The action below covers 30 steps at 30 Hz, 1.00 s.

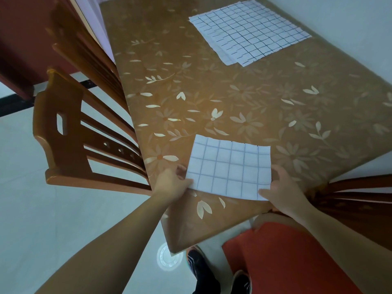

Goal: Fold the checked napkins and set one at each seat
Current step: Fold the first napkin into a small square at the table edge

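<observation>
Left grip (172,181) pinches the napkin (229,166) at its near-left corner, right grip (280,187) holds its near-right corner, on the bench (275,98); a stack (250,32) lies far right.

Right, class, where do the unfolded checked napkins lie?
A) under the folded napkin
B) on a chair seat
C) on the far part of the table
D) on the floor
C: the unfolded napkins lie flat on the table, far from the folded napkin at its near edge.
</observation>
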Available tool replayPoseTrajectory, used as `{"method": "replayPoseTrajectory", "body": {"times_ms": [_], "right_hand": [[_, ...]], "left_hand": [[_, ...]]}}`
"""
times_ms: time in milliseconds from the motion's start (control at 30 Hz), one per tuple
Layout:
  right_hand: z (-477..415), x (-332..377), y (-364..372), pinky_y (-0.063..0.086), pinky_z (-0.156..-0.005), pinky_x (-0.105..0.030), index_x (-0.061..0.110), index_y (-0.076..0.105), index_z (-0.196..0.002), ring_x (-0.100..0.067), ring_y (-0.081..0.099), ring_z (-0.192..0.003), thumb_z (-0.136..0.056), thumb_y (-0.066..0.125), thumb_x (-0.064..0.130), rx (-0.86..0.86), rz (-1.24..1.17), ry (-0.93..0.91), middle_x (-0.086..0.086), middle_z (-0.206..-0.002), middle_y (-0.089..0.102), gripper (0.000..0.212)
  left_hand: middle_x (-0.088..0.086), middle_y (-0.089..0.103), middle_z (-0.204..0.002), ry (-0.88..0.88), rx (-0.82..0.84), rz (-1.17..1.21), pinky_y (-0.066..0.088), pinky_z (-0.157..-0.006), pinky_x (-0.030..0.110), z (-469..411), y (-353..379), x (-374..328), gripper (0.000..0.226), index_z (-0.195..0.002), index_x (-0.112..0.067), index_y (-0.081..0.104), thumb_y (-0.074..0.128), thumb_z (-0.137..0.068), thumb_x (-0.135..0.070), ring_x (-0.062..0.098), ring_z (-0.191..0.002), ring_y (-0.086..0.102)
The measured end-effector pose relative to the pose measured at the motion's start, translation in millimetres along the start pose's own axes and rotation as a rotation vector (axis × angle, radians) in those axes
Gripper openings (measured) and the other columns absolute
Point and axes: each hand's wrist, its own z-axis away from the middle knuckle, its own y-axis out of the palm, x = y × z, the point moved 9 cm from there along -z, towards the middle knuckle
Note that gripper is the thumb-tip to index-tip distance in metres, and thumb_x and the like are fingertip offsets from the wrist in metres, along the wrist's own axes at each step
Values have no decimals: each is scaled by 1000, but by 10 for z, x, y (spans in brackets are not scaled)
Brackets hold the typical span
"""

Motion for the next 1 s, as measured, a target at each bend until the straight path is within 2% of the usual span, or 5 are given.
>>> {"method": "replayPoseTrajectory", "body": {"times_ms": [367, 533, 633, 800, 1000], "right_hand": [[7, -143, 30, 50, -69, -31, 23, 26, -145, -13, 60, -83, -74, 71, 9, 23, 61, 0, 0, -93, 63, 85], [110, -55, -63, 47, -74, -34, 22, 35, -139, -20, 60, -94, -84, 65, 35, -129, 369, -70, 0, -106, 59, 64], [212, 324, 58, 47, -83, -41, 16, 50, -130, -30, 57, -105, -86, 60, 33, -350, 635, -412, -8, -121, 53, 48], [93, 477, 733, 31, -111, -44, 18, 38, -145, -26, 33, -140, -95, 35, 35, -247, 729, -556, -6, -153, 35, 53], [14, 99, 725, 9, -119, -44, 19, 21, -153, -23, 13, -149, -94, 23, 59, -177, 882, -504, -7, -161, 16, 71]], "left_hand": [[-8, 63, -87, 124, 17, -247, 42, -56, 22, 110, 15, -144, 32, -109, -28, 51, 69, -83, -30, 9, -76, 58], [-2, 57, -114, 464, -157, -441, 46, -83, 35, 268, 194, -515, 36, -122, -24, 55, 58, -86, -30, 22, -105, 53], [0, 58, -121, 685, -149, -466, 38, -94, 38, 327, 559, -817, 37, -121, -25, 59, 51, -86, -32, 25, -117, 52], [-2, 12, -163, 657, -13, -640, -7, -118, 41, 183, 1030, -774, 55, -151, -33, 25, 18, -97, -44, 21, -150, 1], [-3, -8, -163, 640, 13, -759, -15, -117, 38, 111, 1021, -681, 68, -154, -34, -2, 7, -92, -62, 15, -149, -14]]}}
